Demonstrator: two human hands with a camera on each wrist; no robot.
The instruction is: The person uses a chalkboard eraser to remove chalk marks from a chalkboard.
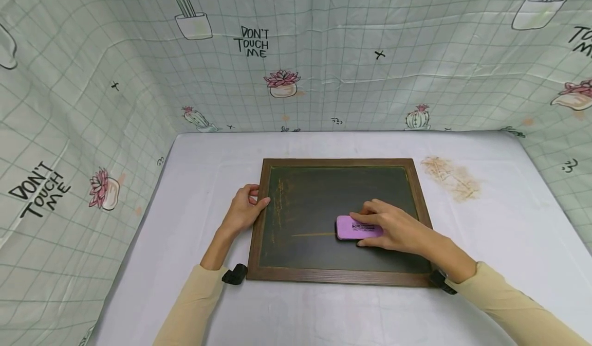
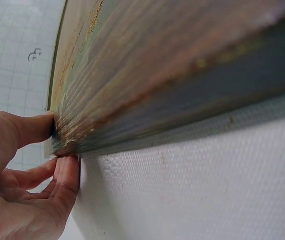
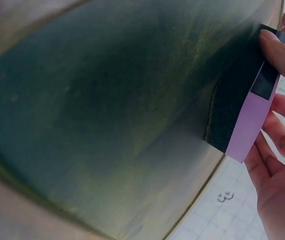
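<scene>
A chalkboard (image 1: 310, 197) with a brown wooden frame lies flat on the white table. Yellow chalk streaks mark its left side, and one thin yellow line runs across its lower middle. My right hand (image 1: 393, 228) grips a purple board eraser (image 1: 347, 228) by its long sides, over the lower right half of the board. In the right wrist view the eraser's dark felt (image 3: 227, 110) faces the board. My left hand (image 1: 242, 207) pinches the left edge of the frame; the left wrist view shows the thumb on top and the fingers (image 2: 70, 175) against the side and underneath.
To the right of the board, a patch of yellow-brown chalk smudges (image 1: 453, 179) stains the white tablecloth (image 1: 217, 150). A grid-patterned curtain (image 1: 324, 78) with cactus drawings stands behind the table and along both sides.
</scene>
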